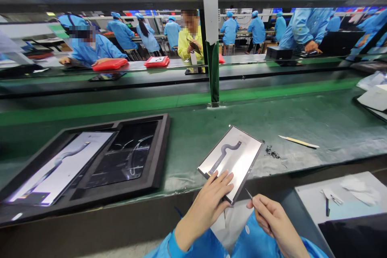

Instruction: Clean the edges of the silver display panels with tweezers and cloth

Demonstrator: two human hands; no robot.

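Note:
A display panel with a silvery back and a grey ribbon cable lies at an angle on the green bench, its near corner past the front edge. My left hand spreads its fingers over the panel's near end, with the thumb against the near edge. Just right of that corner, my right hand is closed in a pinch on a thin pointed metal tool. Only the tool's tip shows; the fingers cover the rest, so its kind cannot be made out.
On the left, a black foam tray holds another panel and a dark glass screen. Black scraps and a yellow-and-white knife-like tool lie to the right. A post rises behind. Co-workers sit across the line.

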